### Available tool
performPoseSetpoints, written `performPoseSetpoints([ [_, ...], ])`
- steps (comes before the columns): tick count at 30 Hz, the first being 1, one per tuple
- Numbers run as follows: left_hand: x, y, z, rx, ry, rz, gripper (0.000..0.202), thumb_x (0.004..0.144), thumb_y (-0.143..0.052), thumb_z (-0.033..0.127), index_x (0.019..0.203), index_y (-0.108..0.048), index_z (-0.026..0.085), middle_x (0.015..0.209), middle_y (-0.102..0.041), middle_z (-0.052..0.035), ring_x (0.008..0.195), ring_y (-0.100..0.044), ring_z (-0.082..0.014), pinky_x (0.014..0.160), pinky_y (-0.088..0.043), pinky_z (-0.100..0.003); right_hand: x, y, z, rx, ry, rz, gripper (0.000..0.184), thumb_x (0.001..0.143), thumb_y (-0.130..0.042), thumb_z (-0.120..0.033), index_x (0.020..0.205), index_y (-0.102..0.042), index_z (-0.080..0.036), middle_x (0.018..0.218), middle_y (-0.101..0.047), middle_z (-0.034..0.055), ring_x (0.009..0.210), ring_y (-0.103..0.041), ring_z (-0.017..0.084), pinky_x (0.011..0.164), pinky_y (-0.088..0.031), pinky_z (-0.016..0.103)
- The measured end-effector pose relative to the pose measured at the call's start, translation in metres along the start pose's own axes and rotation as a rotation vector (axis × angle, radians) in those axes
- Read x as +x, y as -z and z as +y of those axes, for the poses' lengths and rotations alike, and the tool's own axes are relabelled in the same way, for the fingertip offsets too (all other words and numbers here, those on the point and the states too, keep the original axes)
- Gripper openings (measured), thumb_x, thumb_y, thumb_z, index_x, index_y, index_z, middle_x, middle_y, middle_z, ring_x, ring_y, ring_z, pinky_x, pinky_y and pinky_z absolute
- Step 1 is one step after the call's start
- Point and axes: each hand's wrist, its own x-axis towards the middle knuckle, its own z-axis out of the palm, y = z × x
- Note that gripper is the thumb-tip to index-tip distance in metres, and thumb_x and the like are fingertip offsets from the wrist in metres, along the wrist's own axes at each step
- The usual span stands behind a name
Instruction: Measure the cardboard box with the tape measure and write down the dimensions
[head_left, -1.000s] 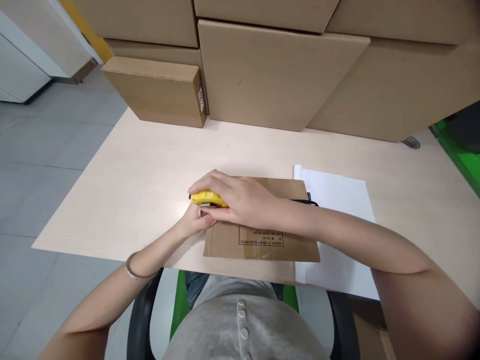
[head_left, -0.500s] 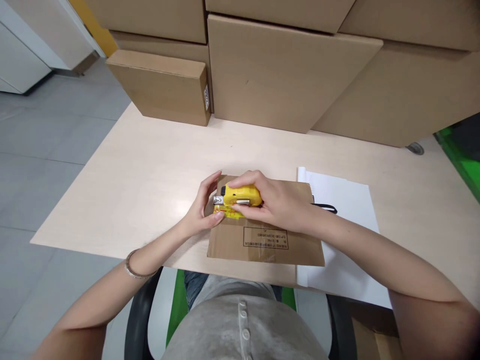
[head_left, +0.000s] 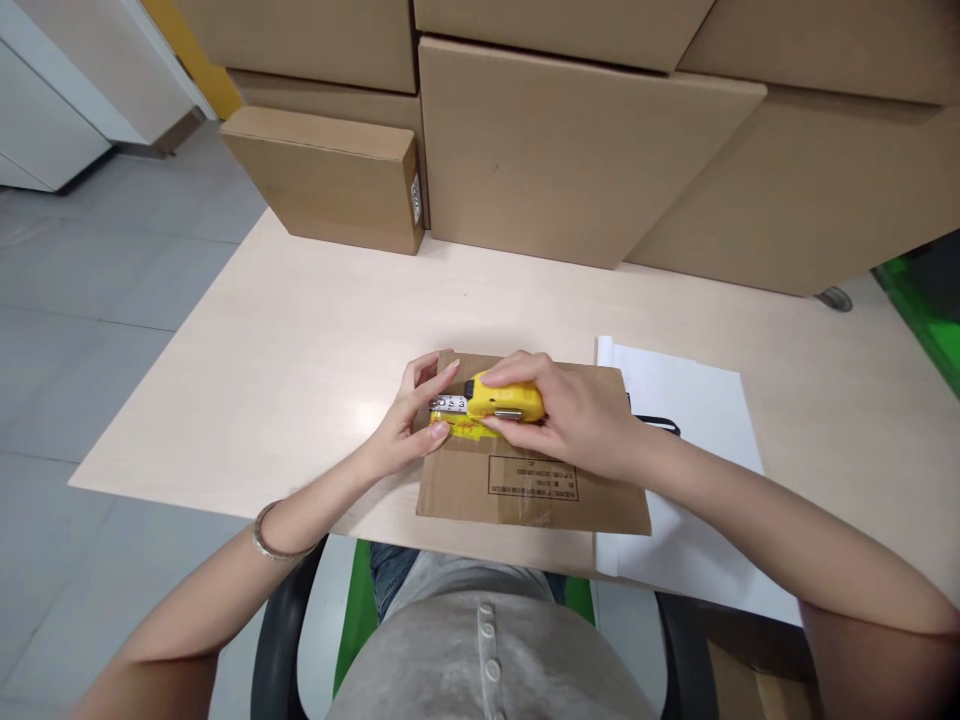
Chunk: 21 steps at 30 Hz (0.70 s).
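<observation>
My right hand (head_left: 570, 415) is wrapped around a yellow tape measure (head_left: 510, 398). From its left end a short length of white blade (head_left: 448, 403) sticks out, with dark numbers on it. The tape measure is over a small flat cardboard box (head_left: 532, 510), which has printed text in a black frame. My left hand (head_left: 411, 425) grips the box's left edge, its thumb on top beside a yellow label (head_left: 469, 428) and its index finger by the blade's tip. Whether that finger touches the blade I cannot tell. A black wrist strap (head_left: 660, 425) trails right of my right hand.
White paper sheets (head_left: 690, 420) lie partly under the box on the pale table (head_left: 225, 380). Large cardboard boxes (head_left: 555, 150) stand stacked along the back, with a smaller box (head_left: 330, 180) in front at left. The table's near edge runs by my waist.
My right hand has moved slightly right with the tape measure, and more of the blade shows. My left index finger has come over toward the blade's end.
</observation>
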Motion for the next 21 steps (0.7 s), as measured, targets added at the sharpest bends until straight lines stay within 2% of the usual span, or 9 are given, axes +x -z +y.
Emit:
performPoseSetpoints([
  [4, 0.001, 0.002, 0.005, 0.016, 0.010, -0.011, 0.060, 0.104, -0.055, 0.061, 0.162, -0.042, 0.053, 0.163, -0.038, -0.0076, 0.154, -0.039, -0.0360, 0.128, -0.035, -0.068, -0.031, 0.016, 0.005, 0.016, -0.067, 0.056, 0.037, 0.097, -0.075, -0.025, 0.126, -0.053, -0.033, 0.120, -0.077, 0.0036, 0.105, -0.080, 0.022, 0.081, -0.066, 0.037],
  [8, 0.004, 0.004, 0.012, 0.020, -0.004, -0.039, 0.053, 0.107, -0.054, 0.054, 0.159, -0.048, 0.051, 0.162, -0.039, -0.0072, 0.157, -0.035, -0.0344, 0.130, -0.032, -0.068, -0.075, 0.046, 0.009, 0.047, -0.191, 0.105, 0.044, 0.094, -0.078, -0.021, 0.128, -0.056, -0.038, 0.124, -0.076, 0.0031, 0.114, -0.078, 0.023, 0.084, -0.068, 0.038],
  [13, 0.006, 0.006, 0.013, 0.032, -0.024, -0.037, 0.044, 0.106, -0.056, 0.050, 0.149, -0.062, 0.046, 0.162, -0.041, -0.0065, 0.157, -0.037, -0.0337, 0.133, -0.032, -0.064, -0.127, 0.080, 0.025, 0.097, -0.270, 0.213, 0.055, 0.085, -0.083, -0.012, 0.127, -0.062, -0.042, 0.122, -0.076, 0.0002, 0.113, -0.078, 0.021, 0.079, -0.070, 0.033],
  [16, 0.006, 0.008, 0.012, 0.039, -0.031, -0.040, 0.041, 0.106, -0.056, 0.050, 0.145, -0.067, 0.045, 0.163, -0.040, -0.0059, 0.157, -0.038, -0.0335, 0.132, -0.034, -0.063, -0.142, 0.087, 0.037, 0.125, -0.318, 0.255, 0.054, 0.085, -0.084, -0.013, 0.125, -0.063, -0.042, 0.124, -0.076, 0.0001, 0.110, -0.079, 0.021, 0.074, -0.071, 0.031],
  [21, 0.007, 0.009, 0.013, 0.045, -0.042, -0.053, 0.037, 0.107, -0.054, 0.049, 0.140, -0.069, 0.044, 0.165, -0.039, -0.0043, 0.157, -0.040, -0.0303, 0.130, -0.038, -0.059, -0.145, 0.083, 0.046, 0.174, -0.346, 0.296, 0.053, 0.085, -0.085, -0.015, 0.125, -0.062, -0.043, 0.121, -0.076, -0.0006, 0.100, -0.080, 0.020, 0.068, -0.070, 0.030],
])
